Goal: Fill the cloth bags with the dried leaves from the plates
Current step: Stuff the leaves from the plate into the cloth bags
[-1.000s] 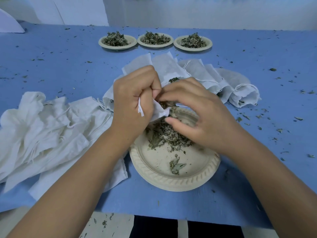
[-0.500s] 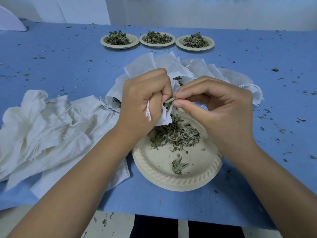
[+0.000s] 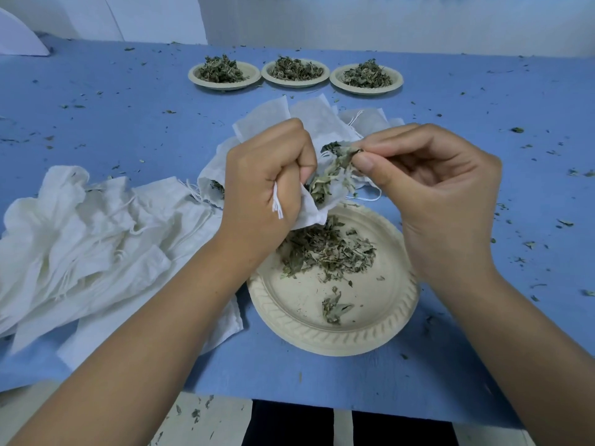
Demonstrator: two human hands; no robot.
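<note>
Blue felt-like covering spreads over our table (image 3: 128, 130), speckled with crumbs. Our left hand (image 3: 267, 185) clenches a thin white cloth bag (image 3: 306, 217) above the round embossed plate (image 3: 338, 344). Our right hand (image 3: 428, 194) pinches crinkled dried leaves (image 3: 335, 165) at the bag's mouth.

White, blue and green

The tabletop (image 3: 128, 130) is plain blue, flecked with green crumbs; the cloth bags (image 3: 80, 239) are white; the dried leaves (image 3: 328, 249) grey-green; the plate (image 3: 335, 333) cream with a ribbed rim pattern.
</note>
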